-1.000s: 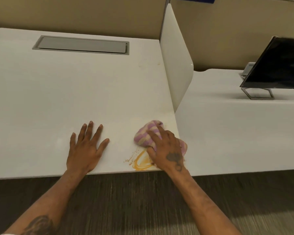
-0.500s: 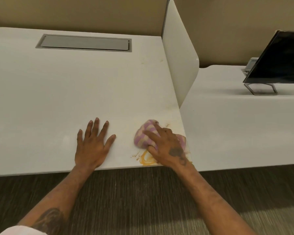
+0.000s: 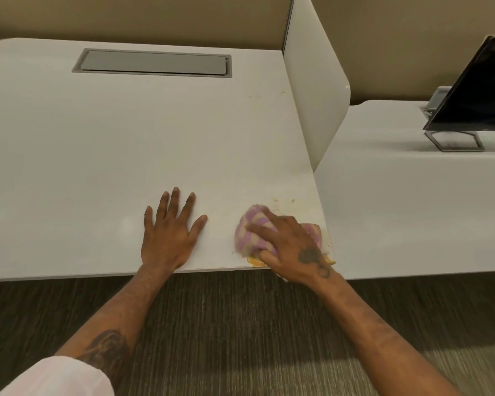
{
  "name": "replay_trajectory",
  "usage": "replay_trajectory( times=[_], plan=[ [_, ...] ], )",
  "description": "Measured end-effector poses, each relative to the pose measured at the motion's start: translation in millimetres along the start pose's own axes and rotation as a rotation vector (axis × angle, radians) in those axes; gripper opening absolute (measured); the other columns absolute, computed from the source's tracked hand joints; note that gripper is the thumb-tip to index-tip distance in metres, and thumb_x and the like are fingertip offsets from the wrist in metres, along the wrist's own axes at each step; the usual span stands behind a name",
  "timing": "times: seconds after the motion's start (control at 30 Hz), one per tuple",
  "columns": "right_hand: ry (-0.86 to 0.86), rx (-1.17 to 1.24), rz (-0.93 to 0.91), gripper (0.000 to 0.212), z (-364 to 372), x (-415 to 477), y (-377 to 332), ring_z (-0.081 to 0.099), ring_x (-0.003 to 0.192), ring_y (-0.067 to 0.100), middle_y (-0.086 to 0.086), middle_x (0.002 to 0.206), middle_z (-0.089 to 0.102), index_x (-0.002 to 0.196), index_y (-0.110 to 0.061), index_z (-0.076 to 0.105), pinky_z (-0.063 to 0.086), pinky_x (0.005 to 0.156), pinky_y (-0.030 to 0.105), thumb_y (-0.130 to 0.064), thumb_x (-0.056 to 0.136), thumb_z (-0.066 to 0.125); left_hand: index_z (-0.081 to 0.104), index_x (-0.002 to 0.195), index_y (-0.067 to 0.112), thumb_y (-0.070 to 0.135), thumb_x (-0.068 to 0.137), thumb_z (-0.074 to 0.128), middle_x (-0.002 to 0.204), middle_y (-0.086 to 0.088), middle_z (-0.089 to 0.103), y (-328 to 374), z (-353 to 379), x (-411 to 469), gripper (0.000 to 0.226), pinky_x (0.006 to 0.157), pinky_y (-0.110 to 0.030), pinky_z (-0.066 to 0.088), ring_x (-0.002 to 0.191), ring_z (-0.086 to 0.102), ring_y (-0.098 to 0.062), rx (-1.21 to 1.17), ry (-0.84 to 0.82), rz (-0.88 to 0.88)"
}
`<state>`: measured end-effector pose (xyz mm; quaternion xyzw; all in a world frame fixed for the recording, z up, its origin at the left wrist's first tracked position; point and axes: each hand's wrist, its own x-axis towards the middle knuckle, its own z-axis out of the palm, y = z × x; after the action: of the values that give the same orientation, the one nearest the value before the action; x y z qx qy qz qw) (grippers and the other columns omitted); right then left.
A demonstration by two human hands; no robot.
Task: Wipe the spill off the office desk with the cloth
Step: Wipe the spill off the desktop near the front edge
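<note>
Right hand point(image 3: 293, 247) pressed down on a bunched pink-and-cream checked cloth point(image 3: 253, 231), fingers point(image 3: 262, 228) spread over its top and curled around its near edge, gripping it against the white tabletop point(image 3: 126, 144). Cloth at the front right corner of the tabletop, just short of the front edge and close to the seam with the neighbouring desk point(image 3: 412, 210). Orange-yellow spill point(image 3: 255, 262) mostly hidden beneath cloth and hand, a thin smear peeking out at the front edge and a second bit point(image 3: 329, 262) showing to the right of the wrist. Faint brown specks point(image 3: 283, 200) on the surface just beyond the cloth. Left hand point(image 3: 169, 235) flat on the tabletop, palm down, fingers splayed wide, holding nothing, well apart from the cloth. Grey cable-tray lid point(image 3: 155, 63) recessed near the back of the tabletop. White divider panel point(image 3: 315, 90) upright along the right side. Dark monitor point(image 3: 480, 95) tilted on a metal stand point(image 3: 455, 141) on the neighbouring desk. Striped grey carpet point(image 3: 240, 338) below, white sleeve point(image 3: 63, 378) at the lower left.
</note>
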<state>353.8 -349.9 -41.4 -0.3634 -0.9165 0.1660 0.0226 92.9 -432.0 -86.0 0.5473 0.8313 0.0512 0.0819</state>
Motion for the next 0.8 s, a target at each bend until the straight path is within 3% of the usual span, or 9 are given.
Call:
replay_trajectory(
  times=[0.1, 0.17, 0.23, 0.4, 0.5, 0.57, 0.73, 0.8],
  plan=[
    [0.028, 0.045, 0.108, 0.054, -13.9, -8.2, 20.1, 0.044, 0.127, 0.026, -0.004, 0.155, 0.039, 0.136, -0.042, 0.051, 0.043, 0.100, 0.044, -0.049, 0.085, 0.038, 0.004, 0.158, 0.035, 0.067, 0.096, 0.010, 0.169, -0.001, -0.003, 1.7, -1.1, -0.1, 0.070, 0.123, -0.053, 0.002, 0.155, -0.006, -0.019, 0.002, 0.000, -0.004],
    [0.075, 0.047, 0.281, 0.053, -11.4, 3.6, 18.6, 0.040, 0.132, 0.029, 0.002, 0.156, 0.035, 0.139, -0.042, 0.047, 0.041, 0.103, 0.045, -0.047, 0.087, 0.042, 0.004, 0.158, 0.035, 0.066, 0.097, 0.010, 0.169, 0.000, -0.003, 1.8, -1.0, -0.4, 0.069, 0.123, -0.052, 0.002, 0.154, -0.007, -0.019, -0.005, -0.001, -0.006],
    [0.094, 0.015, 0.339, 0.053, 0.7, 14.8, -0.3, 0.036, 0.133, 0.031, 0.005, 0.159, 0.027, 0.144, -0.042, 0.039, 0.038, 0.105, 0.045, -0.046, 0.092, 0.043, 0.004, 0.158, 0.035, 0.067, 0.097, 0.010, 0.169, 0.000, -0.003, 1.4, -0.8, -0.4, 0.069, 0.123, -0.053, 0.001, 0.154, -0.007, -0.019, -0.008, -0.001, -0.007],
    [0.089, -0.007, 0.177, 0.054, 19.9, 6.6, -30.9, 0.039, 0.127, 0.028, 0.005, 0.157, 0.030, 0.146, -0.044, 0.037, 0.040, 0.100, 0.043, -0.058, 0.094, 0.041, 0.005, 0.158, 0.035, 0.066, 0.097, 0.011, 0.169, -0.001, -0.002, 1.1, -0.1, -0.2, 0.069, 0.123, -0.053, 0.002, 0.155, -0.005, -0.020, 0.003, 0.001, -0.003],
    [0.025, -0.026, -0.032, 0.048, 18.1, -12.8, -26.6, 0.047, 0.121, 0.025, 0.001, 0.154, 0.039, 0.139, -0.045, 0.046, 0.044, 0.094, 0.042, -0.053, 0.092, 0.048, 0.006, 0.158, 0.034, 0.066, 0.097, 0.012, 0.169, -0.001, -0.001, 0.7, -0.6, 0.1, 0.069, 0.123, -0.054, 0.003, 0.155, -0.004, -0.021, -0.006, 0.002, -0.003],
    [0.001, -0.006, -0.076, 0.046, 10.8, -24.2, -10.9, 0.051, 0.116, 0.025, 0.000, 0.149, 0.046, 0.135, -0.043, 0.052, 0.047, 0.092, 0.045, -0.047, 0.089, 0.049, 0.007, 0.158, 0.034, 0.066, 0.097, 0.012, 0.169, -0.001, -0.001, 1.1, -1.0, -0.4, 0.069, 0.123, -0.053, 0.002, 0.155, -0.004, -0.021, -0.006, 0.003, -0.003],
    [0.122, -0.038, 0.248, 0.044, 4.2, -10.1, -8.3, 0.049, 0.113, 0.027, 0.006, 0.139, 0.049, 0.137, -0.037, 0.049, 0.046, 0.086, 0.041, -0.047, 0.093, 0.049, 0.006, 0.158, 0.034, 0.066, 0.097, 0.011, 0.169, -0.001, -0.001, 1.6, -0.7, -1.0, 0.069, 0.123, -0.053, 0.002, 0.155, -0.005, -0.020, 0.004, 0.003, -0.004],
    [0.127, -0.071, 0.218, 0.046, 14.8, -4.1, -28.8, 0.049, 0.113, 0.030, 0.009, 0.145, 0.044, 0.139, -0.037, 0.047, 0.047, 0.086, 0.043, -0.049, 0.094, 0.048, 0.006, 0.158, 0.034, 0.066, 0.097, 0.012, 0.169, -0.001, -0.002, 1.0, -0.4, -1.2, 0.069, 0.123, -0.053, 0.001, 0.155, -0.005, -0.020, -0.004, 0.001, -0.005]
  ],
)
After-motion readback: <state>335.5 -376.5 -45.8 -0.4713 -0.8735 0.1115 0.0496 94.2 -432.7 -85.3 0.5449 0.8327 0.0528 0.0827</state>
